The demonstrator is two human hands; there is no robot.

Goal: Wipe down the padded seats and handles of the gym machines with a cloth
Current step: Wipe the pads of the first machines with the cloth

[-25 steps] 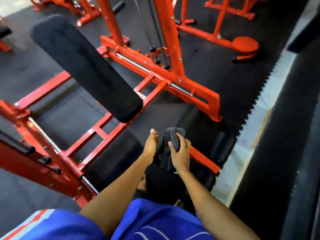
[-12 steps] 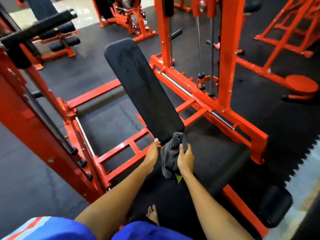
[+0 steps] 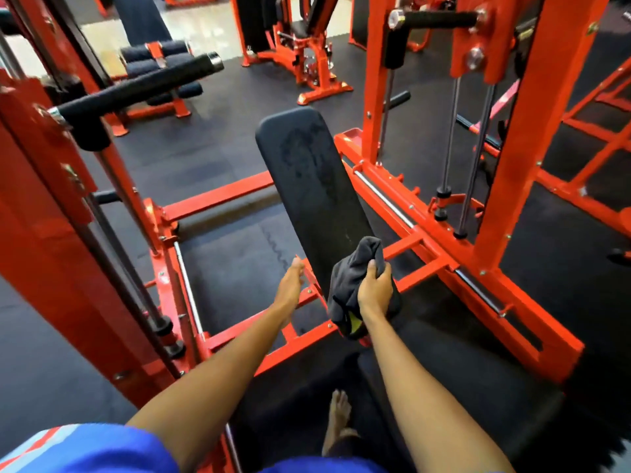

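A long black padded back rest (image 3: 314, 179) slopes away from me inside an orange machine frame. My right hand (image 3: 375, 290) grips a bunched dark grey cloth (image 3: 355, 268) against the pad's near end. My left hand (image 3: 290, 285) is held flat with straight fingers beside the pad's left edge, holding nothing. The black seat pad (image 3: 444, 380) lies below my right arm. Two black foam handles belong to this machine: the left handle (image 3: 136, 87) sticks out at the upper left, the right handle (image 3: 437, 19) at the top right.
Orange uprights (image 3: 532, 124) and guide rods (image 3: 447, 138) stand to the right, and a thick orange post (image 3: 51, 254) rises at the left. Other orange machines (image 3: 300, 46) stand at the back on black rubber flooring. My bare foot (image 3: 338, 414) shows beside the seat.
My view has lifted and the whole back rest and handles have come into sight. My right hand has stayed with the cloth at the pad's near end; my left hand stays flat beside it.
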